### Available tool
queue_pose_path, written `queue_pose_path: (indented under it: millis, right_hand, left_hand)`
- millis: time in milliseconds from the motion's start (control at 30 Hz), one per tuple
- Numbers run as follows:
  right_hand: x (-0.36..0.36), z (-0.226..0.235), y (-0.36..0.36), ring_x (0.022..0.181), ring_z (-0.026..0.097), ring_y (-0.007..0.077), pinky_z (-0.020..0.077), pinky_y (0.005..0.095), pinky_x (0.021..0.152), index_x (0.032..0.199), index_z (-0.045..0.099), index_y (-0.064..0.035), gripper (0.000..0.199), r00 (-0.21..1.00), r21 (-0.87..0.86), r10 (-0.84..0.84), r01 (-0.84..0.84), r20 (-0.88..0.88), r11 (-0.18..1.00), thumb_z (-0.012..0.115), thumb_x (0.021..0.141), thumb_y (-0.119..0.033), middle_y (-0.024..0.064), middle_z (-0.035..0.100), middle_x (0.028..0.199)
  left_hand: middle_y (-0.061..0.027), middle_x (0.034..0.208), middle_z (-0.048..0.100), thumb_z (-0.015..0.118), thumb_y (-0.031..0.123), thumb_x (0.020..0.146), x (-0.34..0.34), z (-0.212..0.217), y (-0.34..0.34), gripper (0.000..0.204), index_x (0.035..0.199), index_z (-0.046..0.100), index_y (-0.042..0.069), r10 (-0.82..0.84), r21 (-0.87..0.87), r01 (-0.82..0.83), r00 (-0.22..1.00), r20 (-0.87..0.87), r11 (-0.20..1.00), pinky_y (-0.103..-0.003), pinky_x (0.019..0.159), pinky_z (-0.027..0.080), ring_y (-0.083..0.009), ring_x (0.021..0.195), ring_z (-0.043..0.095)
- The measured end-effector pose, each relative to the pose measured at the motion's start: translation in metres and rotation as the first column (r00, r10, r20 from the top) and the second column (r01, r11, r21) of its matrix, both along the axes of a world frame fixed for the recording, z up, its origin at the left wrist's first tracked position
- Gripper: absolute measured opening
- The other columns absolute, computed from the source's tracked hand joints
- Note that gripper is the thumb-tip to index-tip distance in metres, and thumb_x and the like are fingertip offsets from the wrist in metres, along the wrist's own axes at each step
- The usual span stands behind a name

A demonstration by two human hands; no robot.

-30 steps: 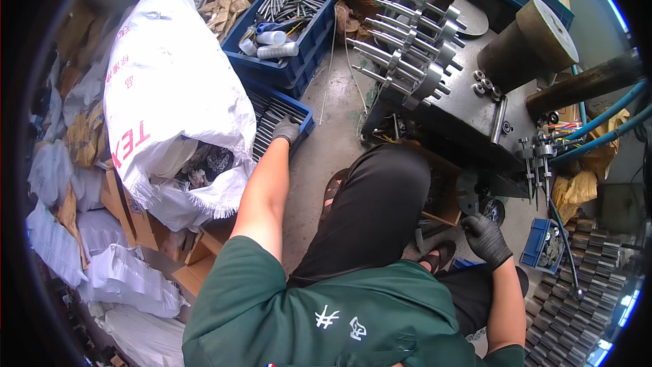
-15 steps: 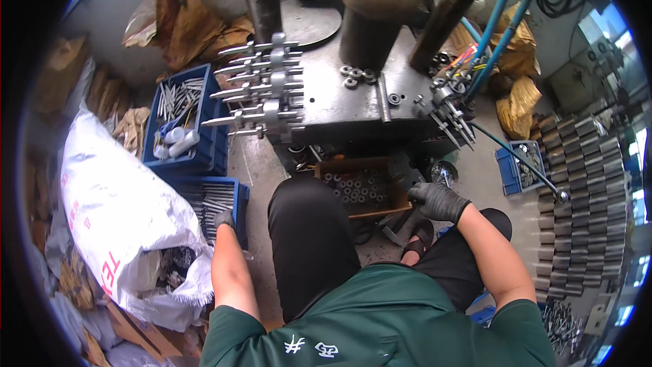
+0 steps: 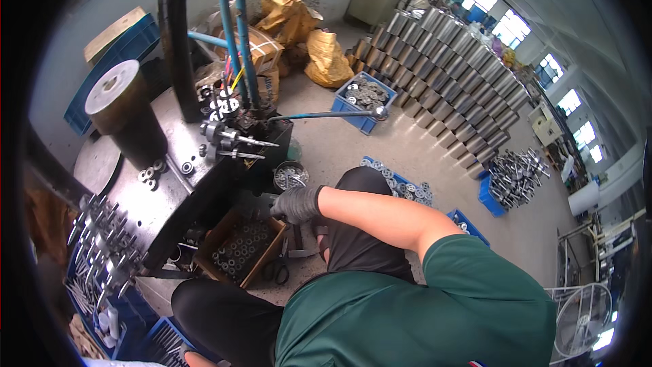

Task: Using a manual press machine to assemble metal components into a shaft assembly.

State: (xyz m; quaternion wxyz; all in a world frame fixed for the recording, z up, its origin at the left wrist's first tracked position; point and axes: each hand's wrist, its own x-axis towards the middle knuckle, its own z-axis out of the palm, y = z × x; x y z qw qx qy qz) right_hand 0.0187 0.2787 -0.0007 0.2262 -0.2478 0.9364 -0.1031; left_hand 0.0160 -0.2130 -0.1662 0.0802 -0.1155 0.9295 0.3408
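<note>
Beside the dark metal machine [image 3: 170,183], the right hand [image 3: 297,204] in a black glove hovers curled above a brown box [image 3: 241,248] of small metal parts on the floor; whether it grips anything cannot be told. Just beyond it sits a round tin [image 3: 291,176] of parts. Only a sliver of the left hand [image 3: 197,360] shows at the lower edge, near a blue crate [image 3: 157,343].

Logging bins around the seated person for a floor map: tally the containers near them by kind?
Blue plastic crates holding metal parts: 4
Brown box of small cylindrical parts: 1, just below the gloved right hand
Round metal tin: 1
Total: 6
</note>
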Motion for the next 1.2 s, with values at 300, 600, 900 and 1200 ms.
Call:
queue_pose_path:
  millis: [300,600,900,1200]
  right_hand:
    - [-0.002,0.004,-0.004,0.090,0.068,0.0405,0.0535,0.0511,0.077,0.104,0.070,-0.0083,0.027,0.998,0.040,0.028,-0.030,0.053,0.999,0.068,0.078,-0.013,0.0177,0.069,0.092]
    - [-0.006,0.012,-0.012,0.095,0.066,0.0401,0.0541,0.0479,0.082,0.104,0.070,-0.0028,0.029,0.995,-0.263,0.014,-0.039,-0.094,0.964,0.067,0.076,-0.010,0.0186,0.068,0.098]
    - [0.032,0.088,-0.074,0.093,0.065,0.0187,0.0532,0.0333,0.087,0.101,0.066,-0.0048,0.020,0.934,-0.923,-0.183,0.339,0.307,0.181,0.069,0.085,-0.016,0.0077,0.067,0.096]
    - [0.024,0.064,-0.080,0.093,0.069,0.0283,0.0564,0.0466,0.088,0.102,0.061,-0.0072,0.015,0.447,-0.116,0.483,0.813,0.753,-0.571,0.062,0.095,-0.021,0.0149,0.071,0.101]
  left_hand:
    - [-0.0193,0.109,0.073,0.060,0.029,0.097,0.074,0.016,-0.045,0.039,0.118,0.070,-0.002,0.280,0.172,-0.258,0.952,-0.121,0.951,-0.039,0.080,0.054,-0.0281,0.091,0.068]
    - [-0.0188,0.107,0.074,0.062,0.034,0.097,0.132,0.020,-0.096,0.042,0.118,0.071,-0.002,0.600,0.308,-0.529,0.769,-0.221,0.791,-0.039,0.078,0.054,-0.0280,0.088,0.067]
    - [-0.0156,0.107,0.072,0.067,0.033,0.097,0.116,0.214,-0.006,0.036,0.114,0.071,0.001,0.390,0.254,-0.296,0.723,-0.571,0.921,-0.036,0.077,0.057,-0.0273,0.090,0.067]
    - [0.0016,0.084,0.056,0.054,0.020,0.104,0.038,0.304,0.183,0.021,0.109,0.065,0.003,-0.049,0.497,0.354,0.849,-0.526,0.792,-0.021,0.059,0.041,-0.0044,0.069,0.050]
